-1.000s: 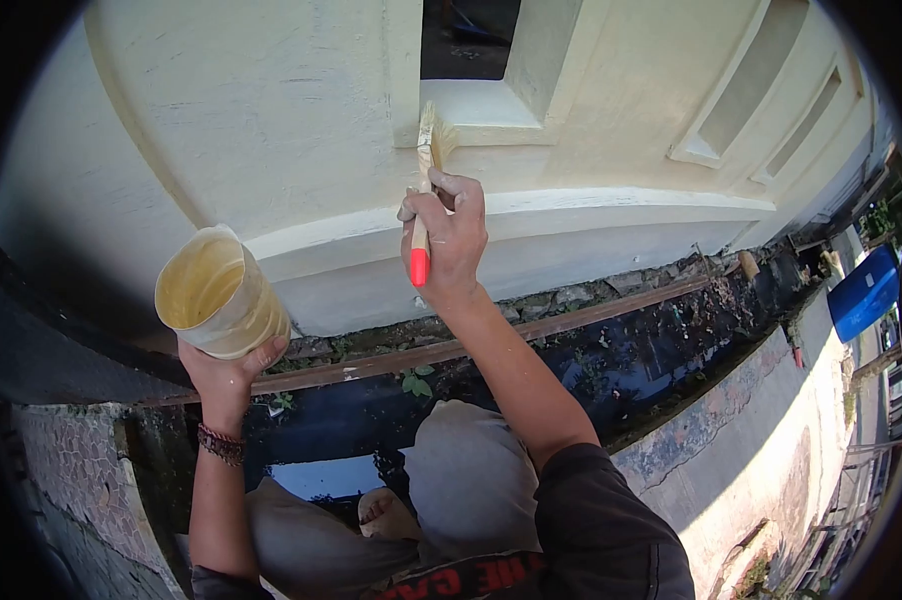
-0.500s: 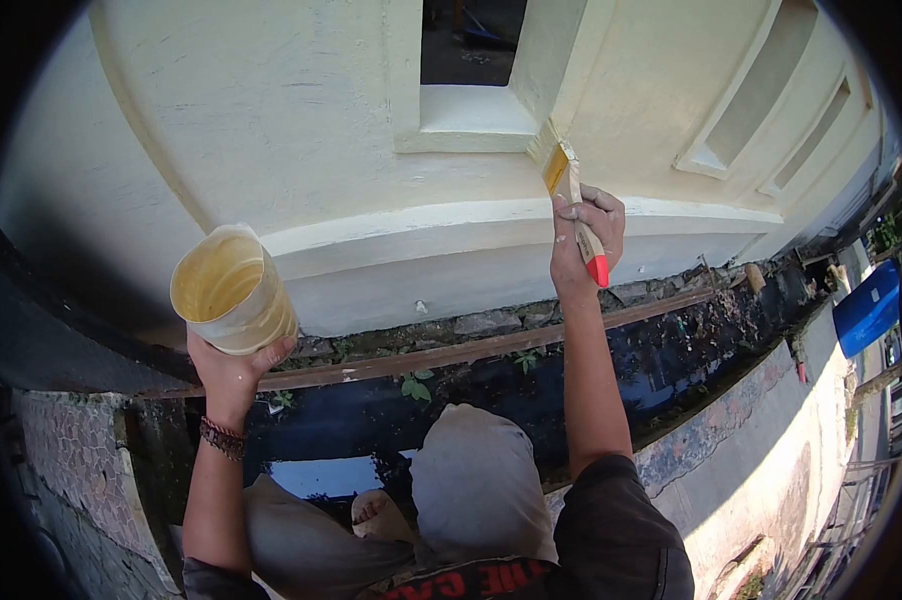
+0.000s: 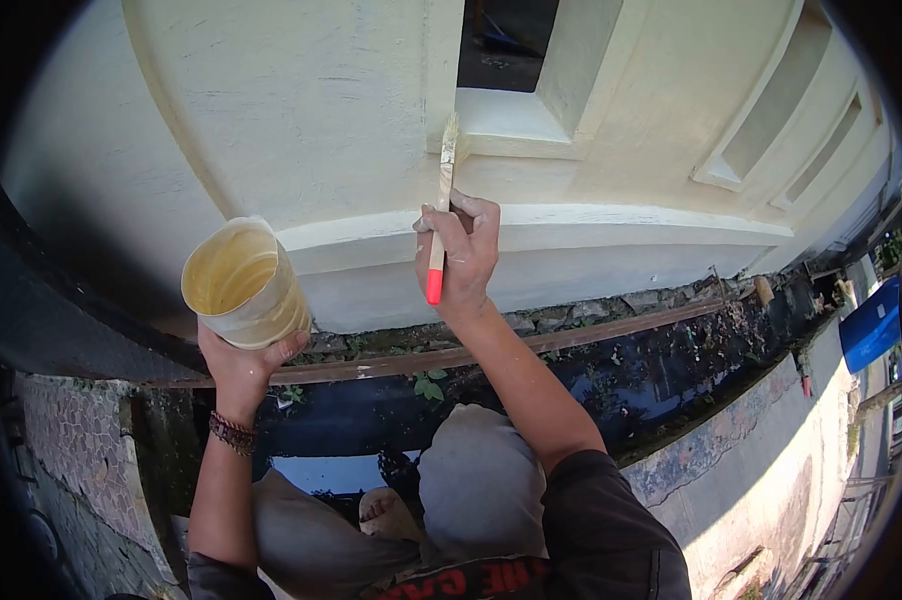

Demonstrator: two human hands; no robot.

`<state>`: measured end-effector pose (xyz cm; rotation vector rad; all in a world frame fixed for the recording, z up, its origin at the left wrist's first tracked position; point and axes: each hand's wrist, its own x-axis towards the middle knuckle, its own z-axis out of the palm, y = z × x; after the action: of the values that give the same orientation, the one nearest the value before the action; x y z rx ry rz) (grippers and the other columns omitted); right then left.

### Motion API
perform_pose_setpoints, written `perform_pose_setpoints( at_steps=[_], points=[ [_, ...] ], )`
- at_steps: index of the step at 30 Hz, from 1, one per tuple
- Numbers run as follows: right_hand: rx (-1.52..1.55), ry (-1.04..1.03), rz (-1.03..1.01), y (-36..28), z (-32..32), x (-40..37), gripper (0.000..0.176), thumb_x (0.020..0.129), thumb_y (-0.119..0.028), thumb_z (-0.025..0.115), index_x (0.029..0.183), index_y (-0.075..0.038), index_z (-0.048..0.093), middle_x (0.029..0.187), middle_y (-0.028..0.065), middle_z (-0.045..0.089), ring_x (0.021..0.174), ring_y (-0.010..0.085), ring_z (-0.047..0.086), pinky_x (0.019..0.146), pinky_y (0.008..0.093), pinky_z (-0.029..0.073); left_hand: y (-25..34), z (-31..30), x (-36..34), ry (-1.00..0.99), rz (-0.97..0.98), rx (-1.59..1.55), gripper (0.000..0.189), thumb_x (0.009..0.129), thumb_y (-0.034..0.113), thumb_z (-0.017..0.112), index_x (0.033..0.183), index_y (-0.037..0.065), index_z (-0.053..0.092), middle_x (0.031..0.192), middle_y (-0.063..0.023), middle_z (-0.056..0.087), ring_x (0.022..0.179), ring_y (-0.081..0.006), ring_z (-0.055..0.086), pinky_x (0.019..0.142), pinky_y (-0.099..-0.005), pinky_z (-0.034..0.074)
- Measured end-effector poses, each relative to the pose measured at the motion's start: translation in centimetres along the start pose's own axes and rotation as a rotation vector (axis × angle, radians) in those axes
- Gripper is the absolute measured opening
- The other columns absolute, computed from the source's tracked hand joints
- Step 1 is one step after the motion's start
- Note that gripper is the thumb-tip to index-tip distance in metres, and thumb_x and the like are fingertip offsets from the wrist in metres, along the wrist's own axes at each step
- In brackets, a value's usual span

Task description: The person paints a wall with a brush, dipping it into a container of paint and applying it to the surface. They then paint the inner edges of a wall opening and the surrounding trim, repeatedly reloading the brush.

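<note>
1. Change: half a second ago the brush [image 3: 439, 215] was at the right lower corner of the wall opening [image 3: 506, 50], broad face showing; now it is at the left lower corner, seen nearly edge-on. View has also shifted a little.
2. Meaning, as judged: brushwork is ranging along the lower edge of the frame, end to end. Whether the bristles press on the wall [image 3: 291, 120] this instant, cannot tell.
3. Right hand [image 3: 461, 250]: thumb and fingers clamped round the brush's pale handle. From this grip, bristles point to 12 o'clock; the red handle end sticks out below, toward 7.
4. Left hand [image 3: 249, 355]: wrapped about the lower part of a cream container [image 3: 256, 305], thumb along its right side. Container sits directly above that palm, at 12 o'clock, mouth tilted toward the camera. Much the same hold as half a second ago. Inner wall yellowish; contents' level not clear.
5. From the right hand: container at 9 o'clock, well apart from the brush; opening between 12 and 1; pale ledge [image 3: 621, 220] running off toward 3.
6. Dark water channel [image 3: 611, 400] at about 5 o'clock, below the wall.
</note>
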<state>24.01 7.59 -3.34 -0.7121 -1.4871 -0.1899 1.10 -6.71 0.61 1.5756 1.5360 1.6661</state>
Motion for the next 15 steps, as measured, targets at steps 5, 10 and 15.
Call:
perform_pose_setpoints(
  at_steps=[5, 10, 15],
  points=[
    [0.041, 0.166, 0.017, 0.4, -2.6, 0.8, 0.022, 0.082, 0.011, 0.068, 0.095, -0.005, 0.06, 0.111, 0.0154, 0.047, 0.09, 0.0236, 0.06, 0.071, 0.0313, 0.053, -0.7, 0.1, 0.1, 0.017, 0.03, -0.019, 0.09, 0.055, 0.019, 0.098, 0.128, 0.0, 0.05, 0.122, -0.0107, 0.063, 0.111, -0.0218, 0.062, 0.098, -0.0365, 0.05],
    [0.042, -0.01, -0.018, 0.0, -1.2, 0.2, 0.03, 0.074, 0.01, 0.073, 0.098, -0.006, 0.063, 0.111, 0.0168, 0.049, 0.088, 0.028, 0.064, 0.074, 0.0351, 0.056, -0.1, 0.9, 0.4, -0.018, 0.007, -0.055, 0.089, 0.055, 0.02, 0.098, 0.127, 0.001, 0.05, 0.122, -0.0104, 0.063, 0.111, -0.0213, 0.062, 0.098, -0.0361, 0.05],
    [0.247, -0.084, -0.107, -2.2, -2.1, -1.2, 0.03, 0.074, 0.011, 0.07, 0.098, -0.005, 0.063, 0.107, 0.0166, 0.052, 0.09, 0.0295, 0.067, 0.08, 0.0357, 0.059, 0.7, 1.7, 0.8, -0.031, 0.035, -0.072, 0.088, 0.055, 0.018, 0.098, 0.127, 0.001, 0.05, 0.122, -0.01, 0.063, 0.111, -0.0213, 0.063, 0.098, -0.0361, 0.051]
  ],
)
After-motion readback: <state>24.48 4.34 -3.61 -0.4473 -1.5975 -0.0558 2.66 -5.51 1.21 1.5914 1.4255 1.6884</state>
